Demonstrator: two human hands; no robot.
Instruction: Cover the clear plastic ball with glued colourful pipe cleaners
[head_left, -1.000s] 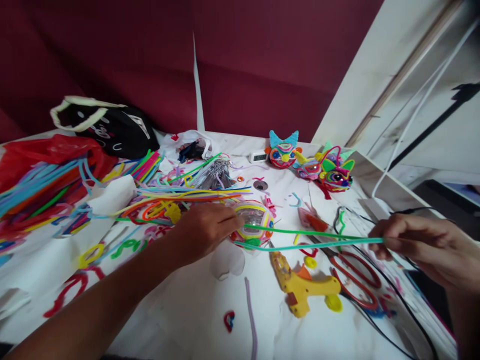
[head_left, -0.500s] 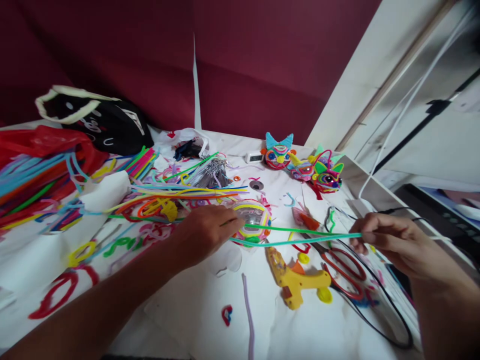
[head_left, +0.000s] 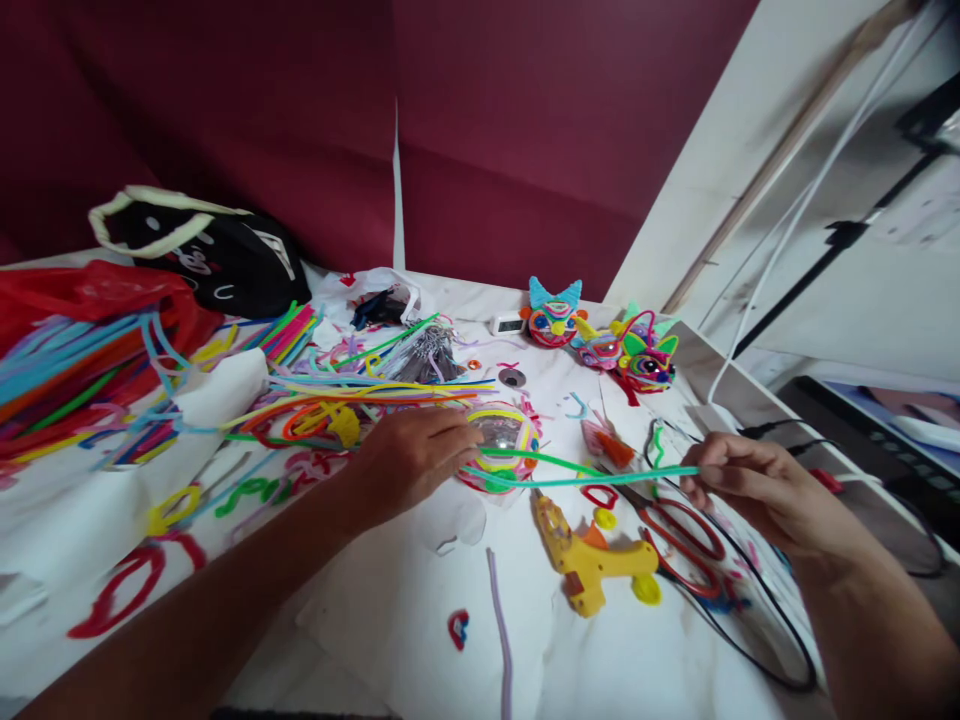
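Note:
A green pipe cleaner and a teal one, or one folded double, form the stretched green pipe cleaner (head_left: 592,478) between my hands. My left hand (head_left: 416,455) pinches its left part, fingers closed. At its right end, the fingertips of my right hand (head_left: 750,485) are closed on it. Behind and below the left fingertips lies a round ornament (head_left: 501,428) with a clear middle and a colourful pipe-cleaner rim, partly covered by my hand. Beneath the strand rests a yellow glue gun (head_left: 592,560), with orange-handled scissors (head_left: 686,545) to its right.
Finished animal-head ornaments (head_left: 555,315) stand at the back right beside a small white digital display (head_left: 507,325). Loose pipe cleaners (head_left: 360,390) and a red bag (head_left: 112,285) crowd the left. A black cable (head_left: 795,640) loops at the right.
My right hand has come slightly left, and the green strand sags a little more. My left hand holds nearly the same place; the camera view has shifted slightly.

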